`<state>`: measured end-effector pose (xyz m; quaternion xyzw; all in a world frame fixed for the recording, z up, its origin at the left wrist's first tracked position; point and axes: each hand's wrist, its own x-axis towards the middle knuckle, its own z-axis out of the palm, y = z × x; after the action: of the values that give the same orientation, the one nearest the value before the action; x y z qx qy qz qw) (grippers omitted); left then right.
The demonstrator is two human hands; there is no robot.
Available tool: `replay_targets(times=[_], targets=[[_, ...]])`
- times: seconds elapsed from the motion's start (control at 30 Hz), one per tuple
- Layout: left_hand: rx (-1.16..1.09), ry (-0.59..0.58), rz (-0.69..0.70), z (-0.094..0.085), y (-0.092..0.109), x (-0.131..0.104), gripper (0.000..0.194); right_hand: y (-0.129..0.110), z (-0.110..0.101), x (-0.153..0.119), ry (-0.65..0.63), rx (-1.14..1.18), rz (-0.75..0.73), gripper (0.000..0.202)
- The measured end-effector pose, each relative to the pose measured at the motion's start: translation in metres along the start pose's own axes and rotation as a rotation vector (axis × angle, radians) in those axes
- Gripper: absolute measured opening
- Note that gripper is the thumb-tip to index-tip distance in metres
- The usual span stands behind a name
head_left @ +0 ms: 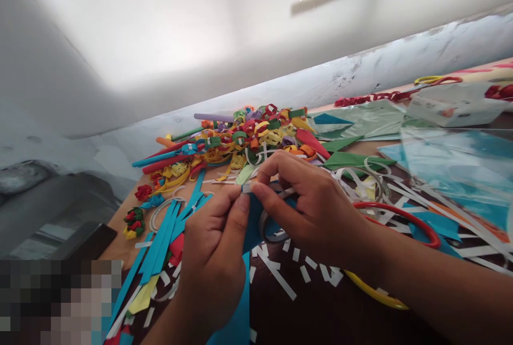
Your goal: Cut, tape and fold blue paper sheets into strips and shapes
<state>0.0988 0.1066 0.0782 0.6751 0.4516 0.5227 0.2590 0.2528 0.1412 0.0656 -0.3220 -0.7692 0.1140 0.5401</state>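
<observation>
My left hand (218, 251) and my right hand (310, 209) meet near the middle of the view. Thumb and forefinger of each are pinched on a short white strip (247, 187), which looks like tape or paper. A greyish ring (264, 226), perhaps a tape roll, shows under my right fingers, partly hidden. Behind and below the hands is blue paper (253, 222). Left of my left hand lie long blue paper strips (162, 246). Small white cut pieces (295, 254) are scattered on the dark surface under my right hand.
Colourful paper chains (256, 134) are heaped at the back. Red (417, 219) and yellow (372, 291) loop handles show by my right forearm. To the right are clear plastic packaging (457, 158) and a white box (457, 104). A person's pixelated part (76, 302) is at lower left.
</observation>
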Motion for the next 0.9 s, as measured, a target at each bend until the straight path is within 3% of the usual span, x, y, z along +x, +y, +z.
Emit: replay_targets(times=[0.43, 0.7, 0.9], targets=[[0.148, -0.001, 0.044, -0.0014, -0.0001, 0.0003, 0.029, 0.0015, -0.0006, -0.0006, -0.030, -0.078, -0.030, 0.011], [0.095, -0.013, 0.105, -0.0032, 0.0002, -0.0013, 0.026, 0.0007, -0.0007, -0.0018, -0.027, -0.067, -0.078, 0.012], [0.301, 0.176, 0.138, -0.0015, -0.0027, 0.0003, 0.030, -0.0010, -0.0019, -0.0012, -0.050, 0.016, -0.079, 0.012]])
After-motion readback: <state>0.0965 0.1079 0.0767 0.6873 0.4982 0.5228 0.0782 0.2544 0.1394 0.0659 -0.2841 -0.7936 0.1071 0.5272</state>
